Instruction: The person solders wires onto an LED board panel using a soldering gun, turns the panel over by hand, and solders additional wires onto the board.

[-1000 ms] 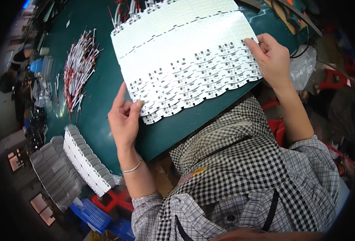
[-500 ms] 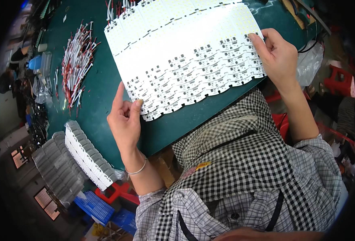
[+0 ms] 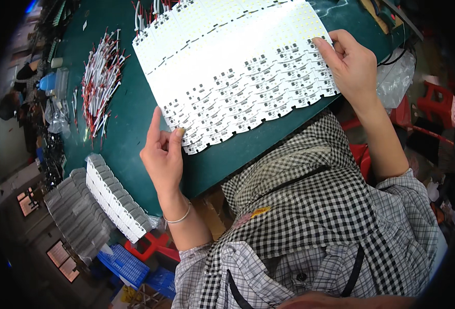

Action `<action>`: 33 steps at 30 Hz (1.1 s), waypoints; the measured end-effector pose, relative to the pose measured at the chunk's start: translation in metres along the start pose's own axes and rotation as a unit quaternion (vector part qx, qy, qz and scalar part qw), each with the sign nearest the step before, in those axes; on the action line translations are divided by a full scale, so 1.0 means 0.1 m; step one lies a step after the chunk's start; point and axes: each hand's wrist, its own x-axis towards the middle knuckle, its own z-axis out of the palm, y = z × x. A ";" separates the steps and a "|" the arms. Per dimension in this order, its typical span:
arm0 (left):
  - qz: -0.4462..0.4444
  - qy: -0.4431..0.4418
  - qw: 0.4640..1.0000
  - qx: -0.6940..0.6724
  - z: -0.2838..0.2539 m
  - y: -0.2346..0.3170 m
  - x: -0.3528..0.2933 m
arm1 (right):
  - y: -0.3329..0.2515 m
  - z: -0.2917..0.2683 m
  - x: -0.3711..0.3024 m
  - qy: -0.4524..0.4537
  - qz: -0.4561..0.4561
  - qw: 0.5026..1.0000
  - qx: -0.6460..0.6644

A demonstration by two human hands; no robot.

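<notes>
Overlapping white LED circuit boards (image 3: 227, 56) lie fanned out in front of me, their scalloped near edges staggered and dotted with small black parts. My left hand (image 3: 164, 154) pinches the near left corner of these boards between thumb and fingers. At the right edge my right hand (image 3: 353, 67) grips them, thumb on top and the other fingers curled at the side. Red and white wires (image 3: 144, 18) stick out past the boards' far left edge.
A heap of short red and white wires (image 3: 101, 85) lies left on the green table (image 3: 129, 129). Stacked boards (image 3: 117, 198) stand at its near left corner. Pliers-like tools (image 3: 379, 13) lie far right. Blue crates (image 3: 127, 265) and red stools (image 3: 436, 103) stand beyond the table.
The boards and my right hand have shifted very slightly left. Both hands keep their grip on the boards.
</notes>
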 end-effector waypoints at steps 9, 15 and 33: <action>-0.026 0.024 0.997 0.062 0.06 0.12 -0.07 | 0.02 -0.10 0.07 -0.066 0.000 0.992 -0.105; -0.101 -0.016 0.974 -0.204 0.00 0.04 -0.08 | 0.04 -0.24 0.05 -0.129 0.110 0.985 0.046; -0.061 -0.100 0.952 -0.281 -0.08 -0.07 0.31 | 0.11 0.19 0.51 -0.068 0.055 0.985 0.152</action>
